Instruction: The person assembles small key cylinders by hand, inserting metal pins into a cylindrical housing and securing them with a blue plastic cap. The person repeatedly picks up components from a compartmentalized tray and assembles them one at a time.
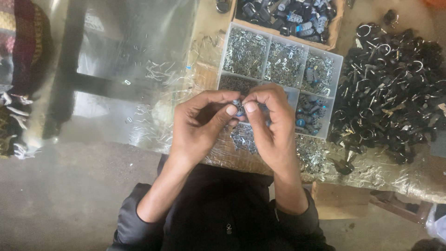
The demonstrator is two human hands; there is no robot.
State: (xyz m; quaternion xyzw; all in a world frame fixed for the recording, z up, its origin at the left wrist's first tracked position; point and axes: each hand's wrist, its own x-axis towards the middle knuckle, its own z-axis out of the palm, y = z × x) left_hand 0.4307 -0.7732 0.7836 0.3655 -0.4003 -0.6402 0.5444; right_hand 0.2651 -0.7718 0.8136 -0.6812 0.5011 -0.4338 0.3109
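Note:
Both my hands meet over the front of a clear plastic compartment tray. My left hand and my right hand pinch one small blue and black cylindrical part between thumbs and fingertips. The part is mostly hidden by my fingers. The tray's back compartments hold small silvery metal pieces; its right compartments hold several blue and black cylindrical parts. More loose metal pieces lie on the plastic sheet below my hands.
A large heap of black parts with metal rings lies at the right. A cardboard box of dark and blue cylinders stands behind the tray. Crinkled clear plastic sheet covers the table; a knitted cloth hangs at far left.

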